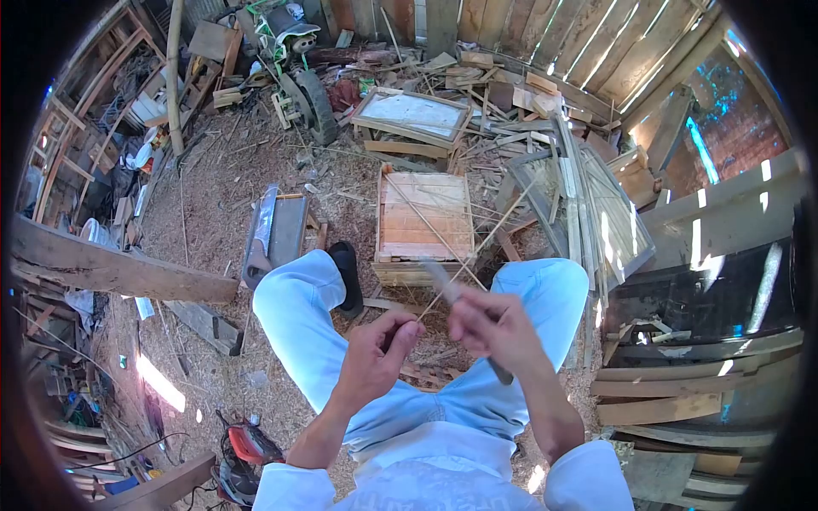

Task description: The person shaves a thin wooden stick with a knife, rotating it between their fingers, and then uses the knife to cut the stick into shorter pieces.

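Note:
My left hand (381,351) is closed, thumb against the fingers, pinching the near end of a thin wooden strip (501,227). The strip slants up and away to the right, over the wooden box. My right hand (496,325) is wrapped round a knife (440,278). Its blade, smeared by motion, points up and left, close beside the strip, and the dark handle end shows below the fist. Both hands are above my lap, between my spread knees. Just beyond them stands a slatted wooden box (425,213) with another thin stick lying across its top.
A handsaw (262,228) lies on a dark framed panel (290,223) at left. Wood offcuts (511,94) and window-like frames (609,213) crowd the right. A wooden beam (119,260) juts in from the left. A red power tool (251,444) sits low at left.

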A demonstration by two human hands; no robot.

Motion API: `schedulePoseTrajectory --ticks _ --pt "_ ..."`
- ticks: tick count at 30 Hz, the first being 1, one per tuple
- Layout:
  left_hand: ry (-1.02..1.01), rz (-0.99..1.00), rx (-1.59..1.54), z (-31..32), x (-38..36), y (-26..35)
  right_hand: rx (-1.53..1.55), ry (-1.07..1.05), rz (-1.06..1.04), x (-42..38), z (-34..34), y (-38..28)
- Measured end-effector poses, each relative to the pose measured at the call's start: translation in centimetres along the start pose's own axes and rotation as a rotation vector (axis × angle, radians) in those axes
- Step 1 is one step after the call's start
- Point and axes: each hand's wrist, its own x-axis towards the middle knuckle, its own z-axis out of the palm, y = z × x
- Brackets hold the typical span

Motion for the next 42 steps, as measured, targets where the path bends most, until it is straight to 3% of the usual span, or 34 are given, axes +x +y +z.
schedulePoseTrajectory --ticks 2,5,13,17,20,24,29,31,33,36,40,42 --pt "-0.017 -0.029 -0.155 0.1 0.3 0.3 -0.082 -0.124 0.059 -0.3 1.3 2.3" --pt "-0.073 -0.161 -0.320 -0.3 0.3 0.5 -0.034 -0.117 0.088 -0.1 0.6 1.7" --pt "-0.143 -0.142 -0.184 -0.9 -0.7 -0.4 -0.048 0.108 -0.055 -0.4 -0.8 -2.1" --pt "-0.144 -0.107 -0.130 -1.0 -0.7 -0.5 -0.016 0.092 -0.076 -0.5 -1.1 -1.8" --pt "-0.118 -0.108 -0.157 -0.5 -0.4 0.0 -0.073 -0.156 0.070 -0.8 0.6 1.6" --pt "-0.093 -0.060 -0.100 -0.6 -0.7 0.5 -0.044 -0.011 0.066 -0.9 -0.4 -0.5" --pt "-0.076 -0.092 -0.086 -0.5 -0.8 0.1 -0.048 -0.033 0.034 -1.0 -0.2 -0.1" --pt "-0.065 -0.077 -0.088 -0.2 -0.7 0.4 -0.069 -0.200 0.071 -1.1 0.8 1.3" --pt "-0.057 -0.068 -0.087 -0.3 -0.8 0.4 -0.037 -0.199 0.071 -1.0 -0.1 0.8" --pt "-0.122 -0.124 -0.085 -0.6 -0.9 0.3 -0.014 0.015 0.043 -0.9 -1.8 -2.3" --pt "-0.129 -0.087 -0.168 -0.4 -0.7 0.1 -0.127 -0.165 0.144 -1.5 0.7 0.5" --pt "-0.153 -0.097 -0.226 -0.6 -0.6 0.1 -0.107 -0.089 0.117 -1.2 -0.2 -0.1"
